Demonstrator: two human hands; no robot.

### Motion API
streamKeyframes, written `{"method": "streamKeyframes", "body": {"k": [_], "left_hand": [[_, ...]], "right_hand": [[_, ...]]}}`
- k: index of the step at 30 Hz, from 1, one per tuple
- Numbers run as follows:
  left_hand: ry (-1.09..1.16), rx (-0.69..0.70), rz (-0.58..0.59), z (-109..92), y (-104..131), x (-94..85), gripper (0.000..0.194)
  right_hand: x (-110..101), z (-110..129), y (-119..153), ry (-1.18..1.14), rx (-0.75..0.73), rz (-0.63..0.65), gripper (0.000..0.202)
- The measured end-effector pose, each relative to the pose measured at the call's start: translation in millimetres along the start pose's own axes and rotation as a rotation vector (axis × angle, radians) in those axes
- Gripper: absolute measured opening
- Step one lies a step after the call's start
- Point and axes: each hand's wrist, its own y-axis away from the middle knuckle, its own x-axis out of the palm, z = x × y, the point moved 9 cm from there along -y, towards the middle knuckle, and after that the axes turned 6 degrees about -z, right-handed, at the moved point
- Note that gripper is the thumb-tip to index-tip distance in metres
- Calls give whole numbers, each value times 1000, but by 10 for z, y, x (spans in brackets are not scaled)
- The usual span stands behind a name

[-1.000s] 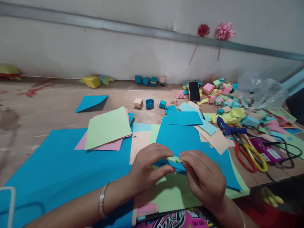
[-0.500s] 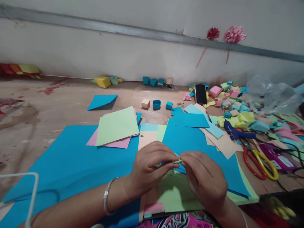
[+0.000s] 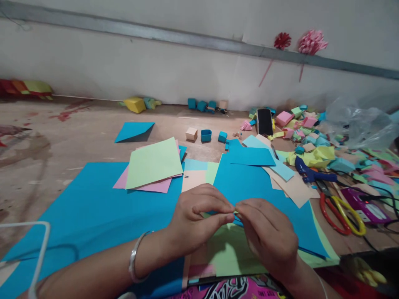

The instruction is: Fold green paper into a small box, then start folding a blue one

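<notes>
My left hand (image 3: pixel 199 220), with a silver bangle on its wrist, is closed, thumb and fingertips pinched on a tiny light green paper piece (image 3: pixel 237 212). My right hand (image 3: pixel 269 230) meets it fingertip to fingertip, closed on the same piece, which is mostly hidden between them. Below the hands lies a light green sheet (image 3: pixel 233 257). Blue sheets (image 3: pixel 109 211) spread to the left, and another blue sheet (image 3: pixel 243 182) lies beyond my right hand. A stack topped by a green square (image 3: pixel 154 164) sits at the left centre.
Small paper boxes (image 3: pixel 206 135) stand beyond the sheets. At the right are a blue glue gun (image 3: pixel 311 172), red and yellow scissors (image 3: pixel 341 211), a purple device (image 3: pixel 364 205), cables and a paper pile (image 3: pixel 311 120). A phone (image 3: pixel 264 121) leans there. A white wire frame (image 3: pixel 45 249) is at lower left.
The fingertips of both hands have closed further over the green piece, so less of it shows. My left forearm has shifted slightly left. The view has moved a little.
</notes>
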Motion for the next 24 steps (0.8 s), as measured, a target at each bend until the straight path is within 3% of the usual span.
{"method": "streamKeyframes", "body": {"k": [5,10,21,24], "left_hand": [[-70,-7,79,-8,-57,19,10],[-234,20,79,-35,-50,5,12],[-227,9,157,-68,-40,72,12],[-212,31,157,-74,-24,82,14]], "right_hand": [[12,-85,-10,-16,67,68,15],[-16,-103,0,38,45,49,14],[5,-64,19,-21,12,19,24],[22,-91,10,-73,71,41,22]]}}
